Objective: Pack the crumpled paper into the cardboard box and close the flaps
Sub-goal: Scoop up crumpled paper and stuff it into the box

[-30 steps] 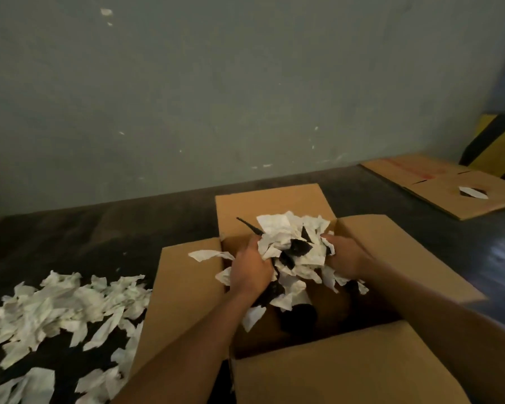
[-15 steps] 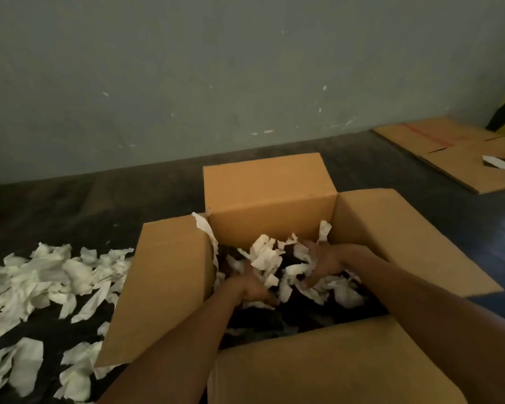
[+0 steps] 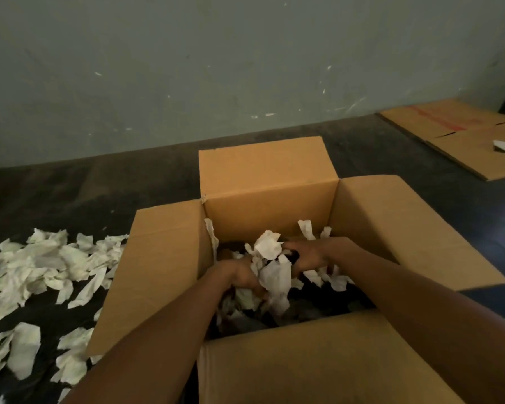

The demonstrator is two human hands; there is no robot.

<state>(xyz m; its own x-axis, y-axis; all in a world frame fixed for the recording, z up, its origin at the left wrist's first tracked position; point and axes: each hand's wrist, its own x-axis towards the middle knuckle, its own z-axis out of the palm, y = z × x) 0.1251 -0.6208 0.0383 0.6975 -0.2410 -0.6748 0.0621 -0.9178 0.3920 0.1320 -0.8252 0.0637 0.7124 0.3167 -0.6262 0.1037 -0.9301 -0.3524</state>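
**Both hands deep in an open box of paper**

While we look down, a dull grey-green wall point(image 3: 187, 68) rises behind a dark floor point(image 3: 70, 193). On it stands our open brown cardboard box point(image 3: 263, 199), all four flaps spread outward. Loose white crumpled paper scraps point(image 3: 41, 266) lie on the floor just left of it; more white paper point(image 3: 274, 275) sits inside. Our left hand point(image 3: 242, 277) and right hand point(image 3: 309, 255) are inside, fingers curled into that paper.
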